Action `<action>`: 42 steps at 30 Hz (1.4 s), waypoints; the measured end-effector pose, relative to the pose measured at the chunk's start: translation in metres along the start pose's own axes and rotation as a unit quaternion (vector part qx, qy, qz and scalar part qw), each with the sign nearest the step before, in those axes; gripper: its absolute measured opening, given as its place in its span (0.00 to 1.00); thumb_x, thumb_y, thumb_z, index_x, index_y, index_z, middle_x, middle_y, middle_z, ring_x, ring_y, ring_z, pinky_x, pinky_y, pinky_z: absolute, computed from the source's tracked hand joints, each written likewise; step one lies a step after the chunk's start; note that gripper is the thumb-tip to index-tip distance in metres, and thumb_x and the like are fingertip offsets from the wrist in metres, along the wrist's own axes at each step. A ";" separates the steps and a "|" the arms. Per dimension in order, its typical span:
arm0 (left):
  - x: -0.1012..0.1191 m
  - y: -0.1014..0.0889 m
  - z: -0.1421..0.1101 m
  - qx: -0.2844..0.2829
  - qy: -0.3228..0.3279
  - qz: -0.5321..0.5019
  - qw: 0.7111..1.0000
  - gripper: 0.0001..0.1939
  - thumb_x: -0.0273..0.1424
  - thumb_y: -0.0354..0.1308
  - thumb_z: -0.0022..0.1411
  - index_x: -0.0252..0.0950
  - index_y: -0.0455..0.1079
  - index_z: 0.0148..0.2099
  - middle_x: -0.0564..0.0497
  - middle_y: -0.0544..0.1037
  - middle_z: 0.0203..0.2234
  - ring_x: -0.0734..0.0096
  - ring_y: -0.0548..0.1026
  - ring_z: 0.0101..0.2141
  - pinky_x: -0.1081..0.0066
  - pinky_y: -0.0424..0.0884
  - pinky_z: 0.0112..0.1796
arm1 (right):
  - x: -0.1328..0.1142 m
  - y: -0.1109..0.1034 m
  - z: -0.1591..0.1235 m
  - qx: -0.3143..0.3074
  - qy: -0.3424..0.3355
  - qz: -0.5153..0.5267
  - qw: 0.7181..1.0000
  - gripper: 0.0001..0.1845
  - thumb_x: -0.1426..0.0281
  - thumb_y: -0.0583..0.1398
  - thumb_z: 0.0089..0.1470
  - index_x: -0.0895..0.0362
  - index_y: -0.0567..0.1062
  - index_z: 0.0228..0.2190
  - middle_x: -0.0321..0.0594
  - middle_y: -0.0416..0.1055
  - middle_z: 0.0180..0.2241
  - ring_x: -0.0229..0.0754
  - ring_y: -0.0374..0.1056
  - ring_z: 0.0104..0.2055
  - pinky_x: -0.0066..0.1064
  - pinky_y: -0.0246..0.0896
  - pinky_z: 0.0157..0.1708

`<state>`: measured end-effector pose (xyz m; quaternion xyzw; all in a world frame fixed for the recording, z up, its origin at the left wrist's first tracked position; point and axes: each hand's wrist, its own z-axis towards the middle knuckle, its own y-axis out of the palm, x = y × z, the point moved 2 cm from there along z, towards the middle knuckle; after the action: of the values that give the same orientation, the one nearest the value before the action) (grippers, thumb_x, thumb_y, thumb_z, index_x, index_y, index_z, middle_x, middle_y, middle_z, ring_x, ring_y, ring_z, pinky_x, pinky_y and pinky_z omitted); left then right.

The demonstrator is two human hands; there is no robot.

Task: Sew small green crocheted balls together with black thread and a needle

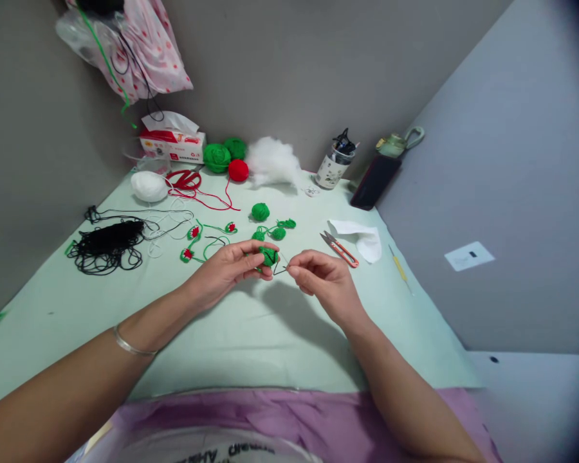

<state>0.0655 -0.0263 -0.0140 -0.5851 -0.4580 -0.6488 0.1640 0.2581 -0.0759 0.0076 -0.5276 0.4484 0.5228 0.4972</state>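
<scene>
Left of the clippers (340,246), a green piece (269,256) was held in the left hand (236,265), and black yarn (280,272) was pinched by the right hand (324,276). Stitching seemed under way; steady tension was called for.

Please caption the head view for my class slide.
Over a pale table, the left hand holds a green piece; black yarn reaches the right hand.
</scene>
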 end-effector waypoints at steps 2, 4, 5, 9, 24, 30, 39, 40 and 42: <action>0.000 0.000 0.000 0.001 0.004 0.007 1.000 0.15 0.35 0.65 0.63 0.35 0.76 0.50 0.50 0.80 0.31 0.70 0.78 0.34 0.70 0.70 0.41 | -0.002 0.006 -0.002 -0.015 -0.009 -0.026 1.000 0.09 0.63 0.67 0.54 0.57 0.78 0.29 0.32 0.65 0.22 0.32 0.54 0.23 0.27 0.49 0.23; 0.000 0.000 0.000 0.003 0.006 0.016 1.000 0.15 0.35 0.64 0.63 0.35 0.76 0.50 0.50 0.80 0.30 0.69 0.78 0.34 0.69 0.71 0.41 | -0.003 0.011 -0.004 -0.026 -0.014 -0.050 0.998 0.10 0.64 0.66 0.55 0.57 0.77 0.29 0.32 0.65 0.22 0.32 0.55 0.23 0.27 0.50 0.23; 0.000 0.000 0.000 0.003 0.006 0.020 1.000 0.16 0.35 0.64 0.62 0.34 0.76 0.50 0.50 0.80 0.30 0.69 0.78 0.34 0.69 0.71 0.41 | -0.003 0.013 -0.004 -0.028 -0.013 -0.057 0.998 0.10 0.63 0.65 0.56 0.57 0.77 0.29 0.32 0.65 0.22 0.32 0.55 0.23 0.27 0.50 0.23; 0.000 -0.001 -0.001 0.009 0.006 0.023 1.000 0.16 0.36 0.65 0.62 0.35 0.75 0.50 0.50 0.79 0.30 0.69 0.79 0.34 0.70 0.71 0.40 | 0.001 0.014 -0.003 -0.023 0.006 -0.062 0.998 0.11 0.62 0.65 0.55 0.57 0.76 0.29 0.32 0.64 0.22 0.32 0.54 0.23 0.27 0.50 0.23; -0.003 0.000 -0.001 0.017 0.026 -0.021 0.999 0.14 0.32 0.67 0.61 0.36 0.74 0.48 0.54 0.74 0.33 0.70 0.80 0.37 0.66 0.76 0.45 | 0.002 0.016 -0.003 0.011 0.012 -0.052 0.999 0.12 0.61 0.65 0.54 0.57 0.75 0.28 0.31 0.62 0.20 0.32 0.53 0.22 0.27 0.48 0.21; -0.001 0.003 -0.002 0.009 0.014 -0.028 0.999 0.12 0.31 0.65 0.61 0.35 0.70 0.45 0.52 0.78 0.32 0.71 0.79 0.33 0.66 0.76 0.42 | 0.004 0.019 -0.005 0.033 -0.029 -0.089 0.995 0.11 0.61 0.64 0.56 0.56 0.74 0.29 0.33 0.65 0.22 0.34 0.56 0.24 0.27 0.51 0.23; 0.000 0.002 -0.003 0.003 0.040 -0.015 0.999 0.12 0.31 0.65 0.62 0.36 0.69 0.47 0.53 0.77 0.32 0.73 0.78 0.33 0.69 0.74 0.41 | 0.001 0.021 -0.007 0.027 -0.063 -0.099 0.993 0.08 0.65 0.63 0.58 0.56 0.76 0.30 0.34 0.67 0.26 0.34 0.58 0.25 0.28 0.53 0.25; 0.000 0.001 -0.003 0.003 0.039 -0.012 0.999 0.12 0.31 0.64 0.63 0.36 0.69 0.47 0.53 0.77 0.32 0.72 0.78 0.33 0.69 0.73 0.42 | 0.000 0.020 -0.007 0.027 -0.073 -0.105 0.991 0.07 0.65 0.63 0.58 0.56 0.77 0.31 0.35 0.68 0.27 0.34 0.59 0.26 0.28 0.54 0.26; 0.000 0.000 -0.003 0.003 0.037 -0.007 0.999 0.11 0.32 0.64 0.64 0.37 0.69 0.47 0.52 0.78 0.32 0.72 0.78 0.33 0.69 0.73 0.42 | -0.002 0.019 -0.008 0.031 -0.093 -0.121 0.988 0.06 0.66 0.62 0.59 0.55 0.79 0.34 0.36 0.69 0.28 0.35 0.60 0.27 0.29 0.55 0.27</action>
<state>0.0637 -0.0292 -0.0139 -0.5573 -0.4574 -0.6697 0.1782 0.2399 -0.0855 0.0077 -0.5114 0.3492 0.4913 0.6125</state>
